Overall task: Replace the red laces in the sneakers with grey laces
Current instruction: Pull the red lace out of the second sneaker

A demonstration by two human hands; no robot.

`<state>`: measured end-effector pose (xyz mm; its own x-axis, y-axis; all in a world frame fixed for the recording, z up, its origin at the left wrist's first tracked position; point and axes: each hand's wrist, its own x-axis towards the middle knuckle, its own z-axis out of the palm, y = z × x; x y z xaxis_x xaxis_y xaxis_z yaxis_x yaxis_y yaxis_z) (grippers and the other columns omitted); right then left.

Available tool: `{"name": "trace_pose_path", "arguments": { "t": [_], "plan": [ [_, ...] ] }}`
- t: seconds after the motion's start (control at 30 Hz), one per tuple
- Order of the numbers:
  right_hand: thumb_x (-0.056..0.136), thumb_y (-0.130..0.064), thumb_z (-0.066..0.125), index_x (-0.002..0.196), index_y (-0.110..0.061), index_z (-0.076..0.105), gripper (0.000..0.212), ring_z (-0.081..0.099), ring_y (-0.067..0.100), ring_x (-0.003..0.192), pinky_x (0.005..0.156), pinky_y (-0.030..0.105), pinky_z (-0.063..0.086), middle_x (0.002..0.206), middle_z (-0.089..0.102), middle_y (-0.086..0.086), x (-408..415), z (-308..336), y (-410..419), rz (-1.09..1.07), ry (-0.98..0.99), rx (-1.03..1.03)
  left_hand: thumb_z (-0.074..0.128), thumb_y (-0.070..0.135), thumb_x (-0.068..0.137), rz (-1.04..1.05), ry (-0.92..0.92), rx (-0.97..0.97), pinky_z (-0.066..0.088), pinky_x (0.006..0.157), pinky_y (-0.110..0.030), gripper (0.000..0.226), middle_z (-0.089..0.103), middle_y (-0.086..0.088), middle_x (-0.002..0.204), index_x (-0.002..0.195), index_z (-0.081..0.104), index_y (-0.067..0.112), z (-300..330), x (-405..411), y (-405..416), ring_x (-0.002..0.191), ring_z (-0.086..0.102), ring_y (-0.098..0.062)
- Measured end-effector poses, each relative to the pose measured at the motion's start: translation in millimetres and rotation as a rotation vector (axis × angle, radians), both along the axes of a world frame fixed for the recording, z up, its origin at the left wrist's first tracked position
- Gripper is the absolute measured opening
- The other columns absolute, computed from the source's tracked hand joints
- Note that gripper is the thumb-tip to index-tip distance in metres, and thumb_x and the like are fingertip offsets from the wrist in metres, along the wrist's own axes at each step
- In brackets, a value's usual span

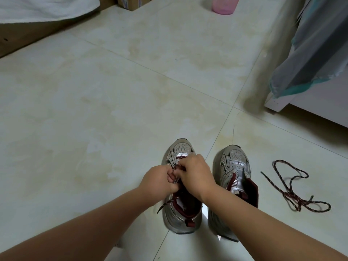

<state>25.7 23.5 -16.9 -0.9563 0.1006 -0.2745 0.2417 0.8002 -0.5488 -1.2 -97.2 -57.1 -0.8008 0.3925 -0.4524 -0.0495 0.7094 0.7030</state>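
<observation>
Presently both hands sit low in the centre of the frame, over the lace area of the left-hand silver-grey mesh sneaker with dark red lining (pixel 181 187). The left hand (pixel 160 180) has its fingers curled in towards the eyelets and appears to pinch a strand of the dark red speckled lace still in that shoe (pixel 165 204). The right hand (pixel 195 175) is likewise curled, its fingertips closed on the same lace near the lower eyelets, where a short red stretch shows. One loose end of this lace trails out over the shoe's near left side onto the pale tiled floor (pixel 113 91).

Just beside it, to the right, stands the second silver-grey mesh sneaker (pixel 235 170). No lace is visible in its eyelets and its tongue stands open. Further right, well apart from both shoes, a removed dark red speckled lace (pixel 293 187) lies in loose loops on the tiles.

Assessment: one shoe is stripped; the other is judged part-way through unlacing, though the hands hide how many eyelets remain threaded. No grey laces are in view. Remaining work: finish withdrawing the red lace, then thread grey laces through both sneakers. The task is judged well under half done.

A pink plastic container (pixel 224 5) stands at the upper edge, and a grey and teal cloth (pixel 310 53) hangs at upper right.
</observation>
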Motion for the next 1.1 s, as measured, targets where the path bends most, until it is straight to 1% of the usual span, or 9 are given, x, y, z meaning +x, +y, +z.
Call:
{"name": "trace_pose_path", "arguments": {
  "t": [0.13,0.23,0.37,0.53,0.6,0.77,0.9,1.0,1.1],
  "plan": [
    [0.093,-0.018,0.048,0.082,-0.01,0.058,0.017,0.058,0.027,0.079,0.075,0.04,0.046,0.083,0.063,0.011,-14.3,8.9,13.7,-0.478,0.143,-0.351,0.076,0.018,0.069,0.003,-0.008,0.022,0.049,0.073,-0.03,0.026,0.055,0.008,0.067,0.068,0.052,0.026,0.5,0.6,-1.7,0.065,0.053,-0.011],
    [0.094,-0.012,0.044,0.074,-0.017,0.05,0.022,0.055,0.025,0.066,0.07,0.044,0.049,0.072,0.061,0.007,-21.0,16.1,26.8,-0.619,0.24,-0.503,0.077,0.021,0.07,-0.011,0.001,0.01,0.047,0.069,-0.027,0.026,0.055,0.009,0.067,0.07,0.052,0.026,0.8,1.1,-1.3,0.063,0.052,-0.009],
    [0.092,-0.025,0.05,0.1,-0.02,0.057,0.011,0.057,0.022,0.078,0.078,0.038,0.047,0.083,0.06,0.002,-10.6,14.7,25.3,-0.162,-0.047,-0.237,0.078,0.021,0.068,-0.008,0.011,0.011,0.047,0.069,-0.029,0.026,0.054,0.008,0.065,0.07,0.053,0.024,1.5,0.9,-0.3,0.063,0.051,-0.011],
    [0.086,-0.032,0.058,0.095,-0.023,0.065,0.014,0.052,0.02,0.103,0.092,0.035,0.037,0.094,0.047,-0.004,-3.0,5.6,14.7,0.203,-0.125,0.128,0.075,0.018,0.067,-0.001,0.001,0.02,0.05,0.073,-0.033,0.021,0.056,0.009,0.065,0.072,0.054,0.023,0.9,0.9,0.3,0.063,0.052,-0.011],
    [0.089,-0.025,0.055,0.089,-0.021,0.064,0.01,0.054,0.021,0.1,0.092,0.036,0.038,0.088,0.05,-0.005,-4.4,5.7,12.1,0.18,-0.076,0.102,0.075,0.018,0.068,0.0,0.01,0.015,0.049,0.072,-0.031,0.024,0.054,0.009,0.065,0.068,0.052,0.025,0.3,2.2,0.6,0.062,0.051,-0.011],
    [0.093,-0.02,0.05,0.088,-0.017,0.056,0.008,0.054,0.022,0.085,0.084,0.037,0.043,0.084,0.059,0.0,-19.8,18.7,25.6,-0.417,0.161,-0.291,0.08,0.021,0.067,0.017,-0.009,0.038,0.048,0.069,-0.031,0.029,0.052,0.009,0.062,0.068,0.052,0.024,-1.4,1.8,-0.9,0.059,0.048,-0.01],
    [0.086,-0.03,0.057,0.111,-0.021,0.053,0.027,0.037,0.02,0.117,0.099,0.038,0.029,0.117,0.046,0.0,-17.3,29.0,43.4,-0.3,0.12,0.135,0.08,0.024,0.067,-0.005,-0.009,0.023,0.049,0.072,-0.033,0.028,0.054,0.008,0.066,0.07,0.052,0.024,-1.5,2.1,-0.9,0.063,0.05,-0.011],
    [0.087,-0.034,0.056,0.086,-0.012,0.065,0.023,0.057,0.022,0.096,0.085,0.033,0.045,0.097,0.064,0.005,-4.8,30.5,37.0,-0.131,-0.073,0.153,0.079,0.024,0.068,-0.002,0.004,0.019,0.049,0.072,-0.034,0.027,0.053,0.009,0.064,0.07,0.052,0.025,-0.7,1.6,-1.0,0.062,0.049,-0.01],
    [0.087,-0.029,0.06,0.071,-0.011,0.063,0.024,0.06,0.021,0.077,0.068,0.026,0.044,0.078,0.064,0.006,4.4,20.9,27.2,-0.036,-0.265,0.099,0.078,0.03,0.068,-0.039,0.054,-0.041,0.048,0.071,-0.032,0.029,0.053,0.01,0.066,0.07,0.049,0.026,1.7,1.9,1.3,0.064,0.051,-0.011]
  ]
}}
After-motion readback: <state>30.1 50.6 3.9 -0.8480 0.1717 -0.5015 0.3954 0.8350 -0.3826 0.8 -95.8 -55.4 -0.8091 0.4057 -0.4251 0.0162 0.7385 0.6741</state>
